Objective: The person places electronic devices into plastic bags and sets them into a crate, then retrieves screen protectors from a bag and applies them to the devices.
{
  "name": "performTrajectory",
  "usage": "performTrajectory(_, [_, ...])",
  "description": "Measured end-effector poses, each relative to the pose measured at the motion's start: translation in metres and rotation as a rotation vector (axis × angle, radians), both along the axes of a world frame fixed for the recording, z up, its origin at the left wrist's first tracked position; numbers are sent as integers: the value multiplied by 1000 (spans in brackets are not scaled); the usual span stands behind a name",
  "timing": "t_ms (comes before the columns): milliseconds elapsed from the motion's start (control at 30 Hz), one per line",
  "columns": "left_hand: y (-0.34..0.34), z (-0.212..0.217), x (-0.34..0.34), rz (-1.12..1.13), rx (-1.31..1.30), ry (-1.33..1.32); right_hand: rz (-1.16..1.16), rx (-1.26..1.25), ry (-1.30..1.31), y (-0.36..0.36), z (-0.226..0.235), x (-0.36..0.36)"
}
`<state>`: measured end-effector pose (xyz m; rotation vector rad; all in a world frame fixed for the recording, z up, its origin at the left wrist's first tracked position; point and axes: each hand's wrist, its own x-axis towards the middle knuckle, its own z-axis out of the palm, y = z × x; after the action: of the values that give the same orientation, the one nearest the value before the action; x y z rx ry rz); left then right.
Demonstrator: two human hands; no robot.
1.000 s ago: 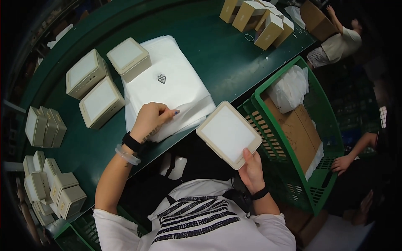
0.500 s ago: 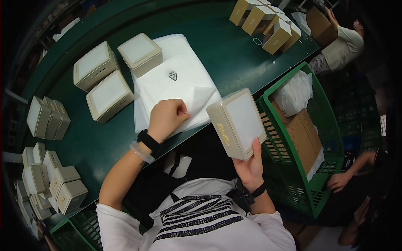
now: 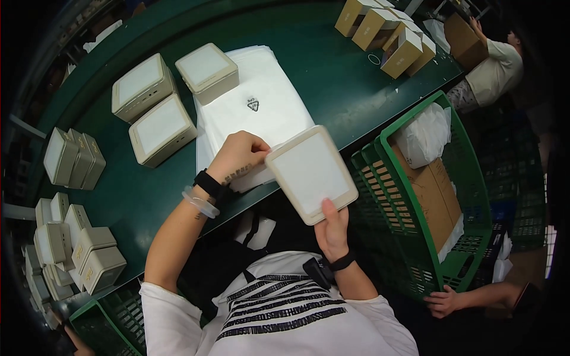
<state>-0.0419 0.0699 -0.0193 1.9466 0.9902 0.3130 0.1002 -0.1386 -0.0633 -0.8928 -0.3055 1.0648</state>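
My right hand (image 3: 333, 230) grips the lower edge of a cream box-shaped device (image 3: 312, 178) with rounded corners and a pale flat panel facing up, thumb on its front. The device is tilted over the table's front edge. My left hand (image 3: 242, 155) is closed in a pinch at the device's upper left corner, over a stack of white translucent plastic bags (image 3: 261, 83). Its fingertips seem to hold the top bag's near edge, partly hidden by the hand and device. Another such device (image 3: 208, 66) sits on the stack's far left corner.
Two cream devices (image 3: 161, 132) lie left of the bags; several more (image 3: 98, 261) are grouped at the table's left end. Brown cartons (image 3: 404, 53) stand far right. A green crate (image 3: 409, 178) with cardboard and plastic is at right, a co-worker's hand (image 3: 442, 301) on its lower edge.
My right hand has brought the device left and turned its panel upward, up to my left hand. The co-worker's hand now touches the crate.
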Motion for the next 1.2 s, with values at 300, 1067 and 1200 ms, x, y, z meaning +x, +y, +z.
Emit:
performTrajectory(300, [-14, 41, -19, 256, 275, -312, 90, -85, -994, 13, 66, 4])
performTrajectory(1067, [-38, 61, -30, -89, 430, -406, 271, -197, 222, 89, 72, 3])
performTrajectory(1200, [-40, 65, -19, 117, 427, -537, 110, -5, -92, 90, 68, -32])
